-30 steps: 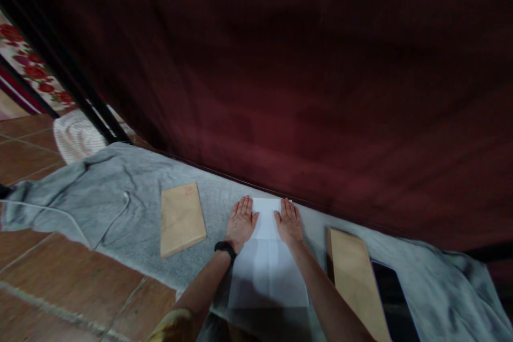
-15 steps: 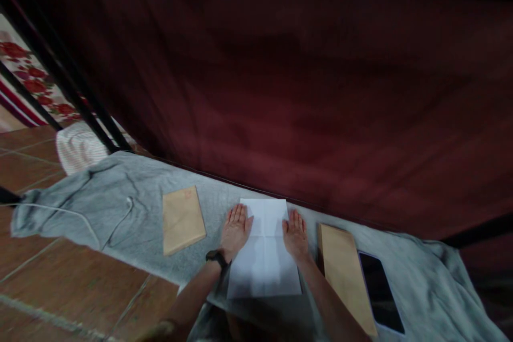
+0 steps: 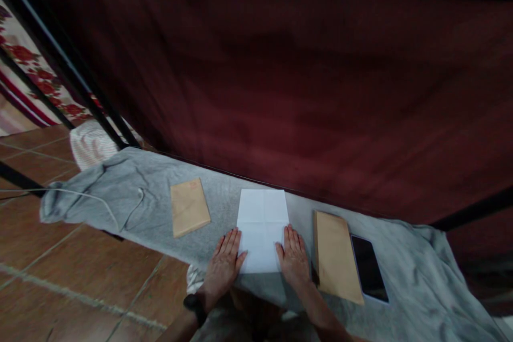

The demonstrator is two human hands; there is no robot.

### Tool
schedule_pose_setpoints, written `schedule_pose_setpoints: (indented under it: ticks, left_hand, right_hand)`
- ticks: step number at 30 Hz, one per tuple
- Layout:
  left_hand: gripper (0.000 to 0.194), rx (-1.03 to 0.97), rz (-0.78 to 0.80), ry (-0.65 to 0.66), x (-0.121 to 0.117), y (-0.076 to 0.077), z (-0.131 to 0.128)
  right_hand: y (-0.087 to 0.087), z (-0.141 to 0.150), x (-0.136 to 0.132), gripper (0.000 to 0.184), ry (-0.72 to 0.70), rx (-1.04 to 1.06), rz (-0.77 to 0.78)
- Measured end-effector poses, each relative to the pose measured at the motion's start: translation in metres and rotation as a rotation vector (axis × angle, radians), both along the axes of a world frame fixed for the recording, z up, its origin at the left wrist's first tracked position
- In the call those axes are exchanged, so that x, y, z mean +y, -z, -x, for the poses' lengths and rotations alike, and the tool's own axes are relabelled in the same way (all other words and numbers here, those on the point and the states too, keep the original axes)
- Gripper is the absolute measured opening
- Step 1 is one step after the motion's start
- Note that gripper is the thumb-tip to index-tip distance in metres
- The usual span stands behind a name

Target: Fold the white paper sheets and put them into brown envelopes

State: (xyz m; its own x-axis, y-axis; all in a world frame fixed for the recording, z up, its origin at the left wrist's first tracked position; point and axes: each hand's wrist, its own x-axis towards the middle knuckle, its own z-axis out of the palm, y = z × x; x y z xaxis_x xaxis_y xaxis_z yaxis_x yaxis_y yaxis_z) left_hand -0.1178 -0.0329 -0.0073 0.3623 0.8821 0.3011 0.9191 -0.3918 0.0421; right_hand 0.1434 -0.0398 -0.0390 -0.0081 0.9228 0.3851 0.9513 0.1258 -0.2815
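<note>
A white sheet of paper [image 3: 262, 230] with crossing fold creases lies flat on a grey cloth [image 3: 224, 197]. My left hand [image 3: 225, 259] rests open along its left edge near the lower end, fingers straight and thumb on the paper. On the opposite edge lies my right hand [image 3: 294, 254], also open, its thumb reaching over the sheet. Neither hand grips anything. A dark band [image 3: 195, 307] circles my left wrist.
To the left lies a brown envelope [image 3: 189, 207], and to the right a stack of larger brown envelopes [image 3: 337, 256] beside a phone [image 3: 369, 268]. A white cable [image 3: 92, 196] crosses the cloth. A dark red curtain [image 3: 280, 91] hangs behind, between black posts.
Both hands have slid down the paper's sides from its far end toward its near end, staying flat. The camera view has shifted slightly.
</note>
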Motion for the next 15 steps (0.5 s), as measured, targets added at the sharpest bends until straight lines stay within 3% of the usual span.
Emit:
schedule_pose_setpoints:
  ticks: [3, 8, 15]
  left_hand:
    - [0.057, 0.009, 0.016, 0.008, -0.012, -0.002, 0.010]
    - [0.052, 0.077, 0.179, 0.212, -0.031, -0.014, 0.009]
    - [0.054, 0.183, 0.404, 0.230, -0.024, -0.038, -0.009]
  right_hand:
    - [0.005, -0.003, -0.006, 0.056, 0.023, -0.021, -0.054]
    - [0.010, -0.005, -0.015, 0.054, 0.022, -0.070, -0.110]
    - [0.009, -0.008, -0.021, 0.051, -0.012, -0.070, -0.100]
